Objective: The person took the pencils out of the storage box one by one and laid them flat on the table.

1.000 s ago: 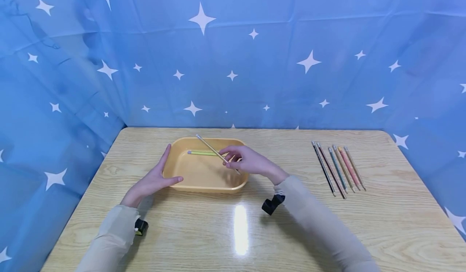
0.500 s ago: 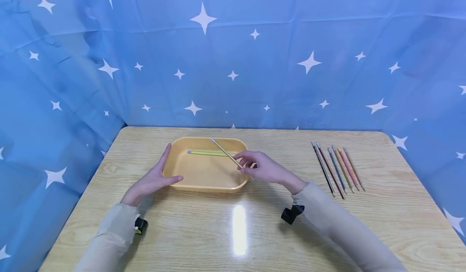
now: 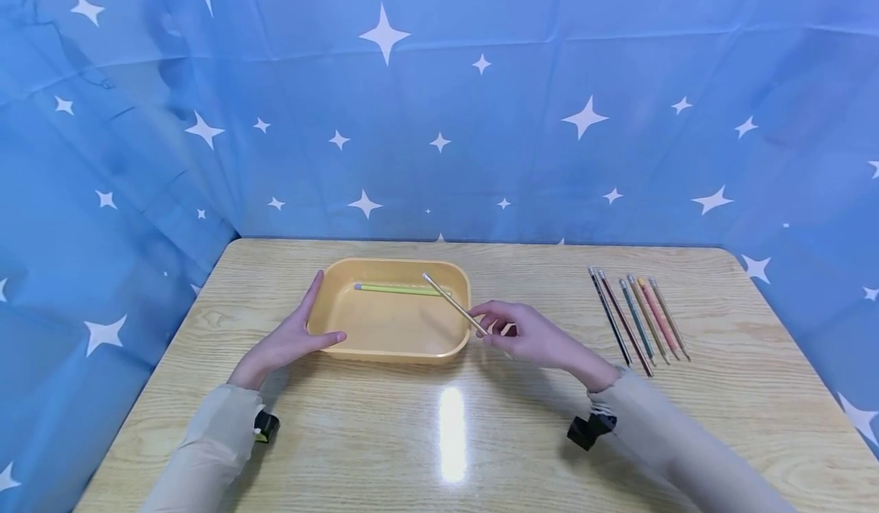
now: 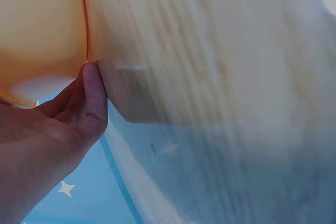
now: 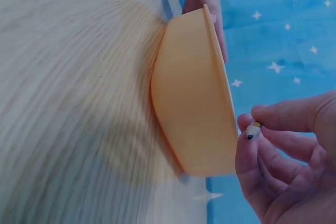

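Observation:
My left hand (image 3: 288, 341) rests against the left end of a shallow orange-yellow plastic tray (image 3: 384, 358). Its fingers lie fairly straight along the outside, with the thumb at the near rim; the left wrist view shows the thumb tip touching the tray edge (image 4: 84, 24). My right hand (image 3: 525, 333) pinches a gold pencil (image 3: 453, 303) between thumb and fingers near its pointed end. The pencil slants over the tray's right rim, its eraser end up and left; its dark tip (image 5: 253, 131) shows in the right wrist view. One yellow-green pencil (image 3: 391, 289) lies inside the tray.
Several pencils lie side by side on the table's right part, among them a black pencil (image 3: 610, 317), a teal pencil (image 3: 637, 319) and a pink pencil (image 3: 658, 309). Behind the wooden table (image 3: 384, 437) hangs a blue curtain (image 3: 481, 116) with white stars.
My right hand has moved right and slightly down with the gold pencil, from over the tray to beyond its right rim. My left hand and the tray have stayed put.

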Action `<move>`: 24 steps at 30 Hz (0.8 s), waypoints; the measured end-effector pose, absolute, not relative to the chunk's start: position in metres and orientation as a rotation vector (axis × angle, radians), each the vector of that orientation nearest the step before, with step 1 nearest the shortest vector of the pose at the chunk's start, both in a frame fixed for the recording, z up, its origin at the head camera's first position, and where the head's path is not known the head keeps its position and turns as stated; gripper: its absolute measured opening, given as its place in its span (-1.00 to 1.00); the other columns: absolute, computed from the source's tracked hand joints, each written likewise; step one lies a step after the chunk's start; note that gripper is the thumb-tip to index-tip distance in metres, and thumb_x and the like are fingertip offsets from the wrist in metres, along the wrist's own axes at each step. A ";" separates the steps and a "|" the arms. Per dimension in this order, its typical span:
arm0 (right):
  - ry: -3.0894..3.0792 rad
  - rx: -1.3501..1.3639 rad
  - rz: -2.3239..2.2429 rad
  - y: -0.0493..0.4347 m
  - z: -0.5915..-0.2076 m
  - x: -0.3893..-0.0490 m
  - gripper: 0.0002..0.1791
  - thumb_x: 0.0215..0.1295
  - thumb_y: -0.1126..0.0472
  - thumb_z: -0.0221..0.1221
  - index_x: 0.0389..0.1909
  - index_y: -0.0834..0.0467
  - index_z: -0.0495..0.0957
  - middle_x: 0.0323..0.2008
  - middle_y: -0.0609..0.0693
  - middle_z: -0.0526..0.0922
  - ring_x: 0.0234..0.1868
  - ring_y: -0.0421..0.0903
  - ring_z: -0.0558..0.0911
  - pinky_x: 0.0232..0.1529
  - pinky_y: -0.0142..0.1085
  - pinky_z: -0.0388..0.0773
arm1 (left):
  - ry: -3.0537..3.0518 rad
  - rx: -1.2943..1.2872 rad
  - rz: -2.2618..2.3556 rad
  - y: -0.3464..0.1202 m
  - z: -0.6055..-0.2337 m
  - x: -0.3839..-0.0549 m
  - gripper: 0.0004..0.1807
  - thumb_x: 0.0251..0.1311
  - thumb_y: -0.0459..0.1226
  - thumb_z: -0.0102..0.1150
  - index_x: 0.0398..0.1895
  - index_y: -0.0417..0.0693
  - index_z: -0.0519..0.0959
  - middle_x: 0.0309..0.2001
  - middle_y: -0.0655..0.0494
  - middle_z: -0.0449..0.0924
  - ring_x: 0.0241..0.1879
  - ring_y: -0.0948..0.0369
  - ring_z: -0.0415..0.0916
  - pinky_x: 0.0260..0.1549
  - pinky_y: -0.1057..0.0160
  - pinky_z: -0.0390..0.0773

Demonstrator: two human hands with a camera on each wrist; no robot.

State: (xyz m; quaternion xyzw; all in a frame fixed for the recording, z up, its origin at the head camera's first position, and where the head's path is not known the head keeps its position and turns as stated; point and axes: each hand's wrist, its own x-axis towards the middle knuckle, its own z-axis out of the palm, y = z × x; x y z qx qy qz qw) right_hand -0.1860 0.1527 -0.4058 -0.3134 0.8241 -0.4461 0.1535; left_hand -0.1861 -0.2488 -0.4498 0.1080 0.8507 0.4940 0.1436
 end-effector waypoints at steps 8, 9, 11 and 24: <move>2.436 -0.850 -1.279 0.183 -0.413 -0.176 -0.58 0.29 0.44 0.16 0.18 0.33 0.46 -0.23 0.14 0.64 -0.27 0.04 0.61 -0.34 -0.30 0.55 | 2.456 0.317 1.428 -0.248 -0.450 -0.187 0.23 0.16 -0.11 0.34 0.52 0.15 -0.50 0.53 -0.04 -0.53 0.46 -0.11 -0.46 0.31 -0.27 -0.24; 2.447 -0.844 -1.284 0.187 -0.415 -0.175 -0.59 0.30 0.43 0.16 0.17 0.34 0.46 -0.23 0.14 0.64 -0.26 0.05 0.61 -0.33 -0.29 0.55 | 2.455 0.318 1.430 -0.248 -0.450 -0.187 0.23 0.16 -0.11 0.34 0.52 0.14 -0.50 0.53 -0.04 -0.53 0.46 -0.11 -0.46 0.31 -0.27 -0.24; 2.474 -0.827 -1.290 0.195 -0.419 -0.174 -0.61 0.30 0.43 0.16 0.16 0.35 0.47 -0.23 0.13 0.64 -0.25 0.05 0.61 -0.32 -0.29 0.55 | 2.455 0.320 1.433 -0.248 -0.451 -0.187 0.23 0.15 -0.12 0.34 0.52 0.13 -0.50 0.53 -0.05 -0.52 0.46 -0.11 -0.45 0.31 -0.27 -0.24; 2.505 -0.610 -1.371 0.244 -0.436 -0.168 -0.59 0.32 0.42 0.15 0.18 0.41 0.41 -0.21 0.17 0.61 -0.26 0.03 0.61 -0.38 -0.30 0.56 | 2.461 0.322 1.427 -0.248 -0.451 -0.187 0.23 0.15 -0.12 0.34 0.52 0.13 -0.50 0.53 -0.05 -0.51 0.46 -0.11 -0.44 0.31 -0.27 -0.23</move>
